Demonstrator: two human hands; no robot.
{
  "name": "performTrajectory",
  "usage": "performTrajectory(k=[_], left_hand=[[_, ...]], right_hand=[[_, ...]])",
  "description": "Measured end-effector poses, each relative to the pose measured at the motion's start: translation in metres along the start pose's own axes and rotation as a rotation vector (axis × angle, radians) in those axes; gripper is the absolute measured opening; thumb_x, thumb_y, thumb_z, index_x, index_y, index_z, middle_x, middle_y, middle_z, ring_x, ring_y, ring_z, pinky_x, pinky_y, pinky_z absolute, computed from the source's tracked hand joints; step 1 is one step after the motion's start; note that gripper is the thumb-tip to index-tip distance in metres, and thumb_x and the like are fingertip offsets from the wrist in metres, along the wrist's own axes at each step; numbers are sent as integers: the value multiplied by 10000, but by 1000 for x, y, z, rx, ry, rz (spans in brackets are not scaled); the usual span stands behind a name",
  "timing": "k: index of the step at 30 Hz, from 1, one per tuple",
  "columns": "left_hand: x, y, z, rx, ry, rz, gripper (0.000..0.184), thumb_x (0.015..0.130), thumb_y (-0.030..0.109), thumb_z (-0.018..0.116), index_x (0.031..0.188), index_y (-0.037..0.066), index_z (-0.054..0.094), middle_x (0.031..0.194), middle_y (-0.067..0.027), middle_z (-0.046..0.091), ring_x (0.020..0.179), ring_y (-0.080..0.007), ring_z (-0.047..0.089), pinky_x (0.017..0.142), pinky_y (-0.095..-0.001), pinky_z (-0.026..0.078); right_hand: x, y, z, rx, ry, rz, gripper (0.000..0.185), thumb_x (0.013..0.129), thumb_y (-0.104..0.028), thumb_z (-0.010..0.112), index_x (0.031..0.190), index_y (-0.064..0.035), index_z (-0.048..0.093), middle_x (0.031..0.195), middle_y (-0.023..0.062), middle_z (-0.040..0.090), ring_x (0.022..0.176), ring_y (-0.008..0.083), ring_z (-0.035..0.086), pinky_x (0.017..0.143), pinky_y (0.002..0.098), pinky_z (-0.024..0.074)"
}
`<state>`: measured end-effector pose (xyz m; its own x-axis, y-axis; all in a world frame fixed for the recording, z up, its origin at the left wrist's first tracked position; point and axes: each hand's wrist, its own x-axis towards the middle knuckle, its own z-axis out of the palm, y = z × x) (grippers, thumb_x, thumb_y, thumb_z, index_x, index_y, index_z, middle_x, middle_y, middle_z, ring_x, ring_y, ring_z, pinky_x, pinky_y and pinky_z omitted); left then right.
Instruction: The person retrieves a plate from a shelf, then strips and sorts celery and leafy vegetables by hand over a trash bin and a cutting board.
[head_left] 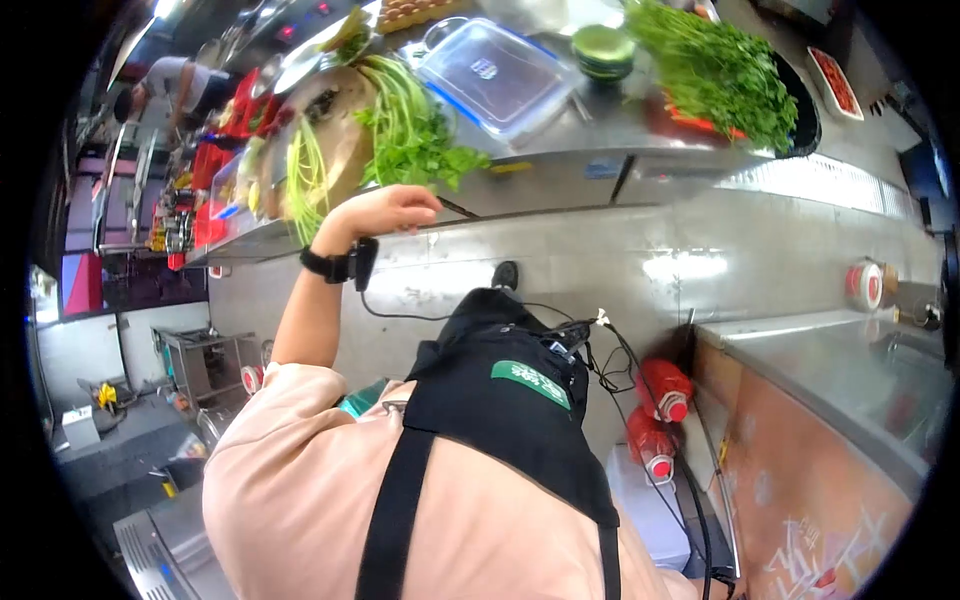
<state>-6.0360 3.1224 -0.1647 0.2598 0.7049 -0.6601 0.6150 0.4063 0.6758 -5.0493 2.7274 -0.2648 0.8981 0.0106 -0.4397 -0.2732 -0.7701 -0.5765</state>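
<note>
My left hand (390, 212) hangs at the counter's front edge, its fingers loosely bent and apart, with nothing visible in them. A black band with a small device (352, 265) and a cable is strapped round that wrist. Just beyond the hand lies green leafy celery (410, 135), spread over a round wooden chopping board (338, 140) and past its edge. Pale green stalks (306, 180) lie on the board's left side. To the right is a clear plastic box with a blue-edged lid (490, 75). My right arm reaches the bottom edge of the view; its hand does not show.
On the steel counter stand stacked green round things (603, 52) and a heap of leafy herbs (715, 80). Red-capped jugs (660, 390) stand on the right beside a steel-topped cabinet (840, 370). Cables hang near my waist. Another person (170, 85) is at far left.
</note>
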Motion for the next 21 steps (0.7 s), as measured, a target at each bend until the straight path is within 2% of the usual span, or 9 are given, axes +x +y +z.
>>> performTrajectory(k=[3, 6, 8, 10, 11, 12, 14, 18, 21], left_hand=[[-9, -68, -45, 164, 259, -244, 323, 927, 304, 600, 1118, 44, 616, 875, -13, 620, 695, -89, 569, 630, -250, 467], [-5, -123, -102, 272, 487, -334, 299, 901, 310, 611, 993, 30, 662, 725, -58, 634, 628, -119, 593, 570, -297, 471], [13, -157, -140, 327, 630, -287, 299, 881, 285, 603, 942, -1, 667, 745, -118, 655, 640, -174, 619, 607, -332, 489], [37, -161, -169, 312, 711, -276, 345, 877, 301, 557, 985, -4, 677, 951, -205, 683, 840, -340, 652, 787, -431, 507], [63, -176, -180, 294, 799, -271, 324, 868, 275, 556, 926, -18, 683, 932, -218, 676, 853, -342, 651, 776, -423, 512], [88, -184, -190, 427, 748, -319, 319, 861, 276, 567, 876, -20, 685, 933, -219, 675, 851, -347, 650, 764, -416, 520], [126, -200, -207, 466, 757, -374, 218, 850, 180, 551, 907, 29, 698, 968, -215, 679, 909, -355, 660, 775, -415, 532], [160, -220, -221, 204, 999, -474, 236, 857, 137, 510, 919, -10, 684, 978, -233, 677, 948, -386, 650, 794, -452, 524], [152, -223, -231, 147, 940, -492, 230, 852, 119, 515, 916, -6, 697, 997, -233, 676, 954, -386, 650, 811, -451, 521]], right_hand=[[-37, -23, 43, -121, -201, -66, 313, 934, -236, 558, 1171, -32, 551, 958, 80, 601, 861, 178, 589, 765, 314, 494], [-108, -70, 159, -174, -557, -294, 350, 941, -244, 552, 1217, -28, 539, 992, 80, 607, 876, 171, 593, 755, 295, 501], [-187, -106, 261, -142, -712, -357, 313, 932, -185, 572, 1205, -36, 545, 988, 40, 607, 847, 130, 578, 742, 269, 485], [-362, -163, 350, -179, -937, -618, 303, 916, -222, 616, 1145, -32, 561, 938, 64, 623, 778, 131, 599, 638, 233, 479], [-377, -172, 401, -319, -966, -923, 315, 920, -211, 604, 1161, -13, 562, 968, 70, 624, 807, 132, 599, 671, 236, 482], [-459, -204, 425, -407, -1102, -883, 379, 902, -203, 600, 1214, 8, 561, 1105, 106, 623, 957, 212, 582, 815, 328, 472], [-575, -229, 493, -454, -1261, -1215, 313, 899, -178, 611, 1155, 1, 582, 1033, 114, 648, 946, 172, 594, 802, 314, 489], [-776, -241, 583, -503, -1597, -1283, 282, 883, -149, 633, 1120, -3, 590, 977, 115, 672, 895, 178, 636, 812, 301, 504], [-867, -236, 645, -617, -1623, -1382, 271, 874, -161, 643, 1097, -9, 607, 957, 121, 682, 855, 186, 646, 769, 309, 514]])
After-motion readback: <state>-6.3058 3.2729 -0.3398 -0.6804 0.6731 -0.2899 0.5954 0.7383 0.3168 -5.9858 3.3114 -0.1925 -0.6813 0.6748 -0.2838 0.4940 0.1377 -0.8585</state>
